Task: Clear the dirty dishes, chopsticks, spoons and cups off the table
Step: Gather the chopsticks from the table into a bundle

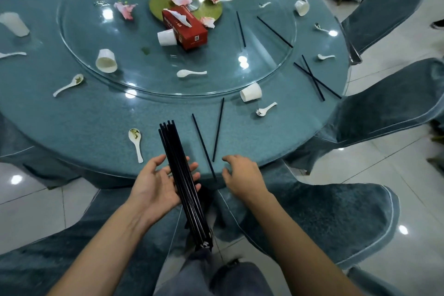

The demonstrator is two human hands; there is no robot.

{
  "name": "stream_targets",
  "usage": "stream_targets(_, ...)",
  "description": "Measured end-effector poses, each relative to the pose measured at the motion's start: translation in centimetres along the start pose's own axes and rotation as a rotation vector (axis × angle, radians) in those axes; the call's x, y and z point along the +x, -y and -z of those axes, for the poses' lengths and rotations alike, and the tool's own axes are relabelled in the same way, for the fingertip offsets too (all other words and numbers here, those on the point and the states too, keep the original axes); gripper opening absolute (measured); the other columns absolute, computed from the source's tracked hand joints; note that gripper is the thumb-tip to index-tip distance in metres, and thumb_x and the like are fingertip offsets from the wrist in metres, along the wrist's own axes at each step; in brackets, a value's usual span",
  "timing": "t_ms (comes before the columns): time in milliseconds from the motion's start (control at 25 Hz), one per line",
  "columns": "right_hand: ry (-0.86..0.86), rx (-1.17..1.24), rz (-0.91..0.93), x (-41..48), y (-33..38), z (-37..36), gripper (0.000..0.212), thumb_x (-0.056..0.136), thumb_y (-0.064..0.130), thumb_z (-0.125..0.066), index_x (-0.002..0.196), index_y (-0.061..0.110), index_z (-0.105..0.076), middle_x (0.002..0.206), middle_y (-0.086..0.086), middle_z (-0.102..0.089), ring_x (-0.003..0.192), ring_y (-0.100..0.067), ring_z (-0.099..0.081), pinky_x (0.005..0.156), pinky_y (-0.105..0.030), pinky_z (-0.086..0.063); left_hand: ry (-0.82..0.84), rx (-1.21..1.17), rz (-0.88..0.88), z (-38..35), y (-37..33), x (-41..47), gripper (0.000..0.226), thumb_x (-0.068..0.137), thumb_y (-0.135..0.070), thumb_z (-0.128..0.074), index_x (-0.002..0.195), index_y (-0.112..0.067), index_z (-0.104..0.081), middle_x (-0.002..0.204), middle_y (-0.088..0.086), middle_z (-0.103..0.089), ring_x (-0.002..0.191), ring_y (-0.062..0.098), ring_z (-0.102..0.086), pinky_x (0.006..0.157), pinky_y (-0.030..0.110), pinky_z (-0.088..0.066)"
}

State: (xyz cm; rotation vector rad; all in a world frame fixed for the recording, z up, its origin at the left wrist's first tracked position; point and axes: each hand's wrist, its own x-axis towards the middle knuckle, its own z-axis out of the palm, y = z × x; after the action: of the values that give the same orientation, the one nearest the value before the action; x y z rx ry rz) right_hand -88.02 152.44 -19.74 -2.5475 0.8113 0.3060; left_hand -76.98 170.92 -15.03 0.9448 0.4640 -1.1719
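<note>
Left hand (pixel 158 185): palm up at lower centre, fingers loosely spread under a bundle of black chopsticks (pixel 172 146) that lies across it, tips out over the table edge.
Right hand (pixel 242 175): empty, fingers slack and apart, just beside two loose chopsticks (pixel 203 146) at the near rim of the round table (pixel 96 122).
Done: one bundle of chopsticks is gathered; no plates or bowls show, so the clearing looks partway through.
Left, chopsticks: the near two, a crossed pair (pixel 311 75) at right, and two more (pixel 241 29) on the glass turntable (pixel 168 95).
Left, spoons: white spoons lie all round, the nearest one (pixel 135 142) left of the bundle.
Left, cups: white cups, mostly tipped over, such as the cup (pixel 251 92) right of centre; two stand upright at the top edge.
Around: a red tissue box (pixel 185 29) at the middle with pink crumpled napkins (pixel 125 8) nearby.
In the way: a covered chair (pixel 336 211) at lower right, close to the table.
</note>
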Motion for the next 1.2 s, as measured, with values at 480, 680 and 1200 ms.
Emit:
stream_targets(480, 0.171, -0.155, 0.004, 9.2, -1.4, -3.2, 0.060, 0.106, 0.043, -0.034, 0.160, 0.022, -0.019, 0.167, -0.009, -0.020, 0.148, -0.034, -0.028, 0.118, -0.049, -0.024, -0.063, -0.048, 0.006, 0.0, -0.3, 4.9, 0.055, 0.100, -0.045, -0.043, 0.133, -0.004, -0.061, 0.120, 0.019, -0.070, 0.108, 0.035, -0.067, 0.103, 0.056, -0.047)
stream_targets(680, 0.155, -0.172, 0.071, 9.8, -1.3, -5.1, 0.058, 0.107, 0.039, -0.032, 0.159, 0.017, -0.024, 0.167, -0.003, -0.022, 0.152, -0.023, -0.024, 0.121, -0.043, -0.019, -0.091, -0.076, -0.008, 1.0, 0.0, 5.6, 0.053, 0.099, -0.045, -0.045, 0.129, -0.005, -0.063, 0.126, 0.019, -0.069, 0.109, 0.036, -0.067, 0.105, 0.057, -0.046)
stream_targets(1200, -0.063, -0.106, -0.176, 9.5, 0.7, -6.2, 0.052, 0.092, 0.052, -0.062, 0.122, 0.011, -0.050, 0.120, -0.009, -0.062, 0.113, -0.030, -0.059, 0.097, -0.044, -0.044, -0.135, -0.114, -0.040, 1.8, 0.0, 6.0, 0.058, 0.100, -0.047, -0.043, 0.133, -0.003, -0.061, 0.131, 0.021, -0.066, 0.109, 0.035, -0.067, 0.102, 0.055, -0.049)
